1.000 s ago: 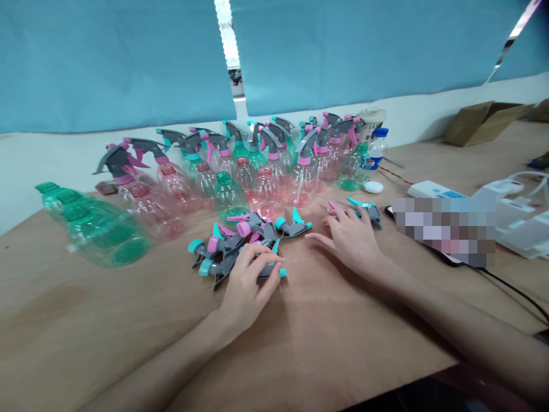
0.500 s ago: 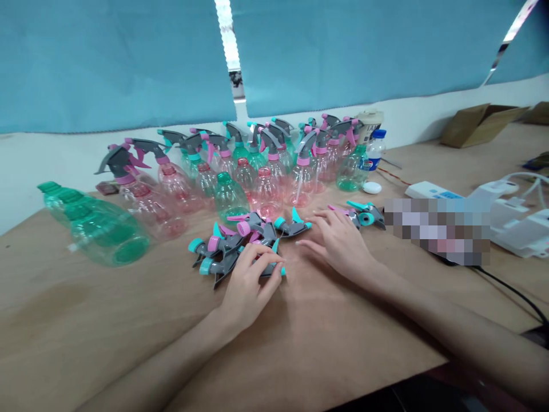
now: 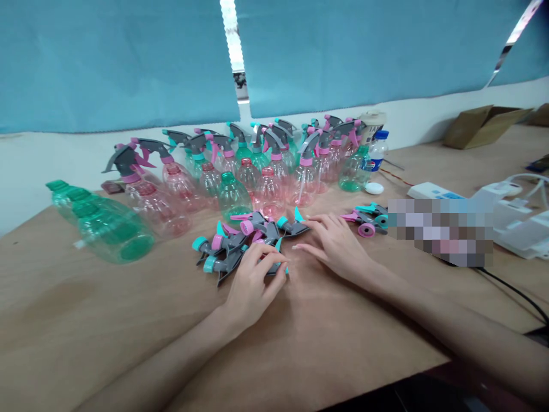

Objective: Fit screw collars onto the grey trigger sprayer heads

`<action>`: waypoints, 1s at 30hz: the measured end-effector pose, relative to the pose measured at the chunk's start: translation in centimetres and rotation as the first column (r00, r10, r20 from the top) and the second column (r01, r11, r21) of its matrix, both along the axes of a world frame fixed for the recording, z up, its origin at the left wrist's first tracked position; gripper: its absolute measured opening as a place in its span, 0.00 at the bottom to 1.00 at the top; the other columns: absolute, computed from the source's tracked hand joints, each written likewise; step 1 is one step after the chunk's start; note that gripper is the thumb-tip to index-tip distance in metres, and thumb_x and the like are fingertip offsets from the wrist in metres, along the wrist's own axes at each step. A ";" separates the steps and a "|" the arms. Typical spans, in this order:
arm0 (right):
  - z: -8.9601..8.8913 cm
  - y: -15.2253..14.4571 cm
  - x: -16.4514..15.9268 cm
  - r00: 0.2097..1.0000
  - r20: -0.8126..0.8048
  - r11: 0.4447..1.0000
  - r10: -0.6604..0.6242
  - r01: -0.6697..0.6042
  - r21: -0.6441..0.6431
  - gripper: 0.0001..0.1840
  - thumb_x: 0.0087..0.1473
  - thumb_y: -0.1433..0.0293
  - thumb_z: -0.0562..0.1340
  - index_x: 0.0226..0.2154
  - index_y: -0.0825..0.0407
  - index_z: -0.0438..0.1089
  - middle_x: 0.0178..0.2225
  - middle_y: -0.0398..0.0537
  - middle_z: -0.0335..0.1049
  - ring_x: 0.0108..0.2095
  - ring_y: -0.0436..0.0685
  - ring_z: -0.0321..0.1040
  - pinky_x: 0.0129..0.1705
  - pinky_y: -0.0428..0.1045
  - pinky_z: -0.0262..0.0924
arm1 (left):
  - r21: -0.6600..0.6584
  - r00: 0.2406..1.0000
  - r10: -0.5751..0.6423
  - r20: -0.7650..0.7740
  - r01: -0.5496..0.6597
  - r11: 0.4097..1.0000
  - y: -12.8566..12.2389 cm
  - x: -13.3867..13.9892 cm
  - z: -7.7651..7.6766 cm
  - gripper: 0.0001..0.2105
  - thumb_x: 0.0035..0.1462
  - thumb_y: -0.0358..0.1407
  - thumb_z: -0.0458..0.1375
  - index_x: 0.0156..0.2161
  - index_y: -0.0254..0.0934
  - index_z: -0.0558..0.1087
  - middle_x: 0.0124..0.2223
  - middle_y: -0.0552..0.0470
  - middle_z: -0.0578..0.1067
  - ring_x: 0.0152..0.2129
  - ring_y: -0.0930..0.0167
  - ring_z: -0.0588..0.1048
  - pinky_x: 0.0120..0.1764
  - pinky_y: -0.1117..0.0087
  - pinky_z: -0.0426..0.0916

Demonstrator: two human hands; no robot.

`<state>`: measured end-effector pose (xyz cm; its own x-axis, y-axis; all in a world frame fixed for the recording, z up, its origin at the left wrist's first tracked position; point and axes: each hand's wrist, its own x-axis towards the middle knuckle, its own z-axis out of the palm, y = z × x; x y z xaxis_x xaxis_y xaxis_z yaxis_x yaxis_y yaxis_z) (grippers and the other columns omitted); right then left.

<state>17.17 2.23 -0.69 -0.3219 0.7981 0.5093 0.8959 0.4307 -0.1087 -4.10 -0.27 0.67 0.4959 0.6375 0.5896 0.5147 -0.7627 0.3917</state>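
Observation:
Loose grey trigger spray heads (image 3: pixel 229 243) with turquoise or pink collars lie in a pile on the table. My left hand (image 3: pixel 257 280) is at the pile's near right side, its fingers and thumb curled round one spray head (image 3: pixel 273 269); its turquoise trigger and nozzle tip show past the fingers. My right hand (image 3: pixel 338 243) has its fingers stretched out and thumb apart, fingertips against the end of another spray head (image 3: pixel 293 228) with a turquoise trigger. More loose spray heads (image 3: pixel 364 220) lie beyond my right hand.
Behind the pile stand pink and green clear bottles (image 3: pixel 270 191), many fitted with spray heads. Green bottles (image 3: pixel 114 232) lie at the left. A blue-capped drink bottle (image 3: pixel 377 150), a white round lid (image 3: pixel 374 188), a power strip (image 3: pixel 433 191), white chargers (image 3: pixel 514 220) and a cardboard box (image 3: pixel 476 129) are at the right.
The view has shifted slightly. A pink-collared spray head now shows beyond my right hand, beside the turquoise one. My hands keep nearly the same pose at the pile.

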 end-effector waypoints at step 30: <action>0.3 -1.2 -1.2 0.983 -0.158 0.983 0.095 -0.118 -0.144 0.18 0.48 0.71 0.59 0.44 0.50 0.67 0.42 0.46 0.74 0.46 0.61 0.65 0.60 0.71 0.22 | 0.012 1.000 0.004 -0.021 -0.004 1.000 0.1 0.0 0.0 0.04 0.60 0.29 0.53 0.37 0.37 0.70 0.38 0.49 0.69 0.37 0.68 0.69 0.40 0.64 0.67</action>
<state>15.95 1.01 -0.41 -0.3384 0.8351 0.4337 0.8145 0.4907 -0.3094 -4.09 -0.20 0.64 0.5056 0.6324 0.5869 0.5260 -0.7651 0.3713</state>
